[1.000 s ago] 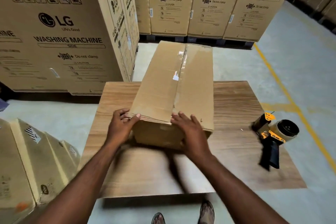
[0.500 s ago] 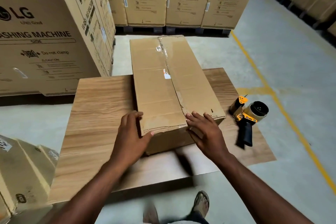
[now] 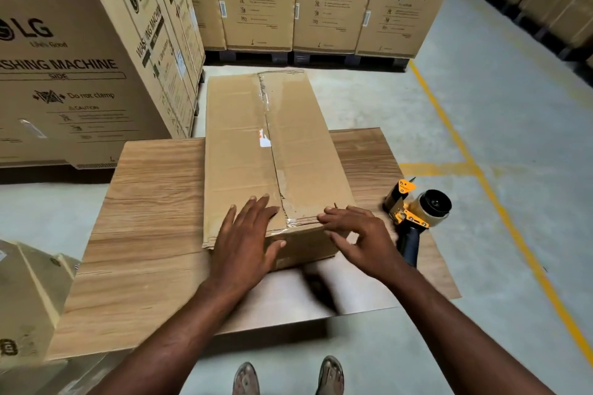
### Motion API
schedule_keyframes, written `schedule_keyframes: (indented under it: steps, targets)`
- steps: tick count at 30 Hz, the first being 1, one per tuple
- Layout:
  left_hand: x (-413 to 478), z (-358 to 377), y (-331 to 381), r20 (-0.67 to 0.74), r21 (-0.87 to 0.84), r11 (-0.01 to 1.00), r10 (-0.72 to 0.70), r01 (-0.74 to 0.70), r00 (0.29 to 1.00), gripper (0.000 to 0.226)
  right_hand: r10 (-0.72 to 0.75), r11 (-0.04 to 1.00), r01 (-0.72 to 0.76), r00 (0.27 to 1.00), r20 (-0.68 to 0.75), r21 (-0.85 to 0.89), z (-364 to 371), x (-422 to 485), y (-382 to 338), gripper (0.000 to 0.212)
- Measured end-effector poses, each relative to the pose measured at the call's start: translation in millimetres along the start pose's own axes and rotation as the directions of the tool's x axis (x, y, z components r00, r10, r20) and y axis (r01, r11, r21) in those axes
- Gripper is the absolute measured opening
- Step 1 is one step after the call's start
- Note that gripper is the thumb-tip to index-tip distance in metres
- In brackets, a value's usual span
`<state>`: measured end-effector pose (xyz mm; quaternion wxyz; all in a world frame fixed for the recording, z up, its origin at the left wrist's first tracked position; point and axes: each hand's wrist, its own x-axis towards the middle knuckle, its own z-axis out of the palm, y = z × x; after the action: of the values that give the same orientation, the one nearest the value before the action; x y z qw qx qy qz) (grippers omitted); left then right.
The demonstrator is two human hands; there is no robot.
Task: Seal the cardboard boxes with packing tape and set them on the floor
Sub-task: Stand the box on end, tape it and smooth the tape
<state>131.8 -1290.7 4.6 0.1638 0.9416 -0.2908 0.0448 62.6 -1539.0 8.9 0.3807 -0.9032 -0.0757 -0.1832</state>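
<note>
Head view: washing-machine cartons (image 3: 80,58) stand behind and left — tape dispenser (image 3: 417,215) beside the closed cardboard box (image 3: 244,138) on the wooden table (image 3: 154,218); left hand (image 3: 244,244) and right hand (image 3: 362,240) rest, fingers spread, on its near end.

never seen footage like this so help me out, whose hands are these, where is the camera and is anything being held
There is no machine here: a person works with bare hands, and the one picture comes from a camera worn on their head, looking down. On the light wooden table top lies a long brown cardboard box, clear tape along its top seam. The left hand presses flat on the box's near end; the right hand touches its near right corner. Neither grips anything. The yellow and black tape dispenser lies on the table right of the box, untouched. Behind stand large printed washing machine cartons.
</note>
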Motion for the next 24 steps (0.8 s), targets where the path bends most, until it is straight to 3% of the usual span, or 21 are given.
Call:
schedule_keyframes:
  steps: [2,3,4,5,7,9,11,12,15,16,18,22,24]
  targets:
    - [1,1,4,0.006,0.014,0.999,-0.032,0.032,0.999,0.063,0.232,0.966,-0.206,0.957,-0.174,0.155,-17,-6,15,0.013]
    - [1,1,5,0.003,0.019,0.999,-0.044,0.044,0.999,0.064,0.389,0.916,-0.338,0.882,-0.265,0.217,-23,-10,28,0.012]
    - [1,2,7,-0.002,0.023,0.998,-0.055,0.055,0.998,0.064,0.553,0.830,-0.469,0.760,-0.341,0.301,-29,-16,44,0.011]
    - [0,2,7,-0.007,0.030,0.998,-0.062,0.062,0.998,0.066,0.713,0.701,-0.590,0.592,-0.375,0.401,-32,-24,65,0.011]
    - [1,2,10,-0.008,0.048,0.996,-0.074,0.075,0.997,0.069,0.921,0.381,-0.741,0.257,-0.292,0.553,-40,-41,108,0.011]
    - [2,3,13,-0.014,0.063,0.994,-0.084,0.085,0.996,0.071,0.976,0.188,-0.874,0.114,-0.187,0.449,-44,-60,152,0.042]
    - [2,3,14,-0.029,0.069,0.993,-0.091,0.093,0.995,0.070,0.993,0.111,-0.916,0.086,-0.081,0.386,-47,-69,178,0.056]
    - [4,2,13,-0.036,0.069,0.993,-0.096,0.098,0.995,0.069,0.995,0.080,-0.895,0.097,0.016,0.439,-48,-68,185,0.046]
    - [6,3,17,-0.043,0.071,0.989,-0.130,0.133,0.991,0.068,0.925,-0.173,-0.803,0.066,0.374,0.570,-47,-66,204,0.021]
    - [6,4,18,-0.039,0.065,0.988,-0.140,0.143,0.989,0.068,0.894,-0.215,-0.771,0.091,0.438,0.599,-46,-64,209,0.012]
    - [6,4,18,-0.023,0.044,0.986,-0.161,0.161,0.987,0.073,0.844,-0.249,-0.734,0.156,0.513,0.632,-40,-63,222,0.007]
    - [7,1,14,0.030,0.003,0.983,-0.186,0.186,0.982,0.082,0.778,-0.336,-0.643,0.222,0.587,0.688,-30,-60,225,0.026]
    - [5,-1,14,0.038,-0.010,0.982,-0.186,0.186,0.982,0.081,0.766,-0.364,-0.629,0.218,0.604,0.687,-26,-57,225,0.032]
